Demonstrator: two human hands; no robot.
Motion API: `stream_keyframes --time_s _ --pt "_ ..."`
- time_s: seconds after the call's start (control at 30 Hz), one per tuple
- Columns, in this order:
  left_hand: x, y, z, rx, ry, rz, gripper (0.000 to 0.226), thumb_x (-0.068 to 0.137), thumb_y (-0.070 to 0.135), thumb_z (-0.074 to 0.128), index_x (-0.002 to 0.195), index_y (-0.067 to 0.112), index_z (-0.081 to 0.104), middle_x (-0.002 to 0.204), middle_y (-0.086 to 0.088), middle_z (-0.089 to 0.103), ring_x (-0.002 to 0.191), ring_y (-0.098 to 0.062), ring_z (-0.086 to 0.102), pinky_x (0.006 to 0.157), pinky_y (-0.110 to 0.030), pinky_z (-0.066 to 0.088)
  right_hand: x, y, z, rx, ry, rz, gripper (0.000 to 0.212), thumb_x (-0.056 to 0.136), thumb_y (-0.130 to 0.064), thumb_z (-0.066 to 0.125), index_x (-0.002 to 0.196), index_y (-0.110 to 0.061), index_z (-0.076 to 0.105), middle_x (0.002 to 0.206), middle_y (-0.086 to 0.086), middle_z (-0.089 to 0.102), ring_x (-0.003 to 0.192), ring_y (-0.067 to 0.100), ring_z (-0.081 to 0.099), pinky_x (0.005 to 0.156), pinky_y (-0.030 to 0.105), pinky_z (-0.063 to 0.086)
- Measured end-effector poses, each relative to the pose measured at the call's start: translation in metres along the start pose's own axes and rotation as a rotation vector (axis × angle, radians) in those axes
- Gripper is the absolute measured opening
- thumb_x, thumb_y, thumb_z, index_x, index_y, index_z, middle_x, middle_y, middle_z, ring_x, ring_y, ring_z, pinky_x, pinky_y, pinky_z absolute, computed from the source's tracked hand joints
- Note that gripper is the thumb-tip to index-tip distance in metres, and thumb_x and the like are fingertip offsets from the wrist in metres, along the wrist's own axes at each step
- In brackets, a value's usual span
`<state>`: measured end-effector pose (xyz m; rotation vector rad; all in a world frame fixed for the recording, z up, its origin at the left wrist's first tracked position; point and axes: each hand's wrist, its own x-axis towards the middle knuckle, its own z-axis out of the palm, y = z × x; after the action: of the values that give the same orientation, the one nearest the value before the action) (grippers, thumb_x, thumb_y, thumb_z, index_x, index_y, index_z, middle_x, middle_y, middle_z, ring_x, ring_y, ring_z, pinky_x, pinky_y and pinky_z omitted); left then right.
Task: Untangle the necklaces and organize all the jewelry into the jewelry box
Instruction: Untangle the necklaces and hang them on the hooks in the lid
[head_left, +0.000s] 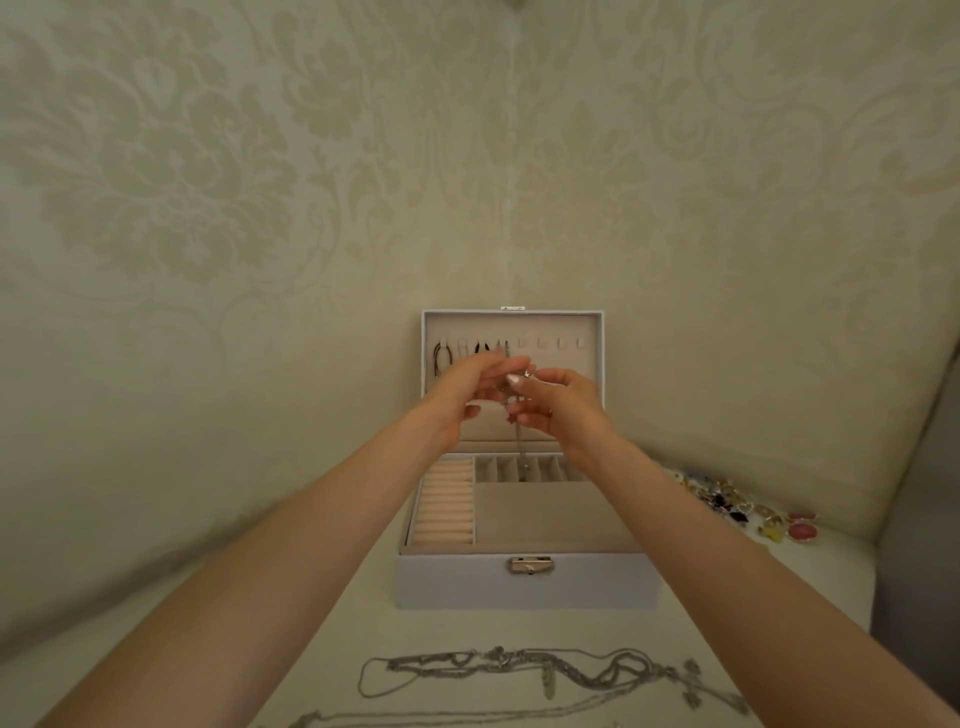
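A white jewelry box (524, 579) stands open on the table, its lid (589, 322) upright against the wall. Dark necklaces (441, 356) hang from hooks at the lid's left. My left hand (470, 392) and my right hand (558, 402) meet in front of the lid, both pinching a thin silver necklace (521, 449) that dangles down over the small compartments. A tangle of silver necklaces (550, 667) lies on the table in front of the box.
Colourful small jewelry pieces (737, 506) lie in a heap at the right, near the wall. Peach ring rolls (447, 504) fill the box's left section, with a flat beige tray (545, 517) beside them. The table's right edge (875, 587) is close.
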<state>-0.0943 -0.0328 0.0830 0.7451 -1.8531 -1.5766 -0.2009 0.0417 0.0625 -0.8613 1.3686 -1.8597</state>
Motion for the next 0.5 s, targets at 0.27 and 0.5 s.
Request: stream_keyframes --time_s 0.27,0.5 --pt "0.002 -0.004 0.002 0.070 0.013 0.023 0.026 0.097 0.033 0.039 0.095 0.031 0.065 0.116 0.013 0.066 0.094 -0.010 0.056 0.077 -0.031 0.034 0.013 0.002 -0.001 -0.312 0.152 -0.048 0.025 0.077 -0.015 0.077 0.094 -0.010 0.060 0.082 0.002 0.062 0.059 0.011 0.055 0.049 0.022 0.045" --pt "0.004 -0.002 0.002 0.158 0.029 0.010 0.029 0.092 0.028 0.053 0.118 0.020 0.065 0.117 0.007 0.064 0.096 -0.008 0.055 0.079 -0.028 0.036 0.017 0.005 -0.002 -0.290 0.060 -0.010 0.008 0.082 -0.011 0.071 0.087 -0.006 0.068 0.074 0.005 0.064 0.053 0.009 0.050 0.046 0.019 0.044"
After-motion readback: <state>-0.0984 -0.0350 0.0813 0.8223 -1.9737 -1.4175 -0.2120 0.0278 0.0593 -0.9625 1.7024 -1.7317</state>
